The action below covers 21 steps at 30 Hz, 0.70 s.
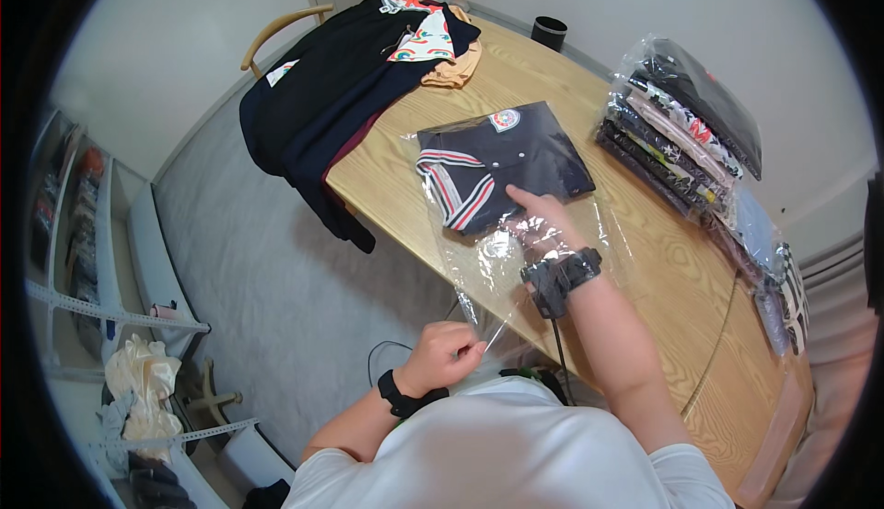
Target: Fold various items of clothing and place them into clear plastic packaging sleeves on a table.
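A folded dark navy polo shirt lies on the table, with a striped collar in white, red and black and a round badge. Around it is a clear plastic bag, whose loose mouth end reaches toward me. My right hand is at the shirt's near edge, thumb on top and the other fingers mostly hidden under plastic glare. Shiny film covers part of that hand. Closed in a pinch, my left hand grips the bag's edge beyond the table's front edge.
Dark garments are heaped over the table's far left end, beside a wooden chair. Bagged folded clothes pile along the right side. A black bin stands behind the table. Shelves hold clothes at left. A cable hangs from my right wrist.
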### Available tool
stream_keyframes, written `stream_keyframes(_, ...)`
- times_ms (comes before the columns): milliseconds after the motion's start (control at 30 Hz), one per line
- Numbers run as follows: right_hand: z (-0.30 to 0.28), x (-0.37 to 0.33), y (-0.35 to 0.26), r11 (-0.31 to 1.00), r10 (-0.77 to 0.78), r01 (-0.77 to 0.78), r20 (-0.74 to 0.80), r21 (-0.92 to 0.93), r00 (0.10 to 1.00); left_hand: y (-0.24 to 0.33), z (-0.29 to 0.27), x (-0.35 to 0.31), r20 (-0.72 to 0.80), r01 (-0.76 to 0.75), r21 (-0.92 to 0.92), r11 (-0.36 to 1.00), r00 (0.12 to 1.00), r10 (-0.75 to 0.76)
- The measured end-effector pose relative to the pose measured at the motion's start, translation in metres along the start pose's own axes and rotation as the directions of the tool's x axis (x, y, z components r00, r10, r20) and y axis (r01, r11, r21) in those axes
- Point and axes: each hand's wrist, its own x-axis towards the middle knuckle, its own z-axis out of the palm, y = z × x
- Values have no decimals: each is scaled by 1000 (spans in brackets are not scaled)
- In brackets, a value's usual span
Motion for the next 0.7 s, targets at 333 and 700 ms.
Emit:
stream_keyframes(333,0,-14,17,-360,-609,562,644,-745,463,9,-4,5,24,1,-7,1000,1000,-1)
stream_keyframes(700,26,-19,45,-459,-411,390,580,-798,703,-2,-6,-10,7,9,18,1000,1000,-9)
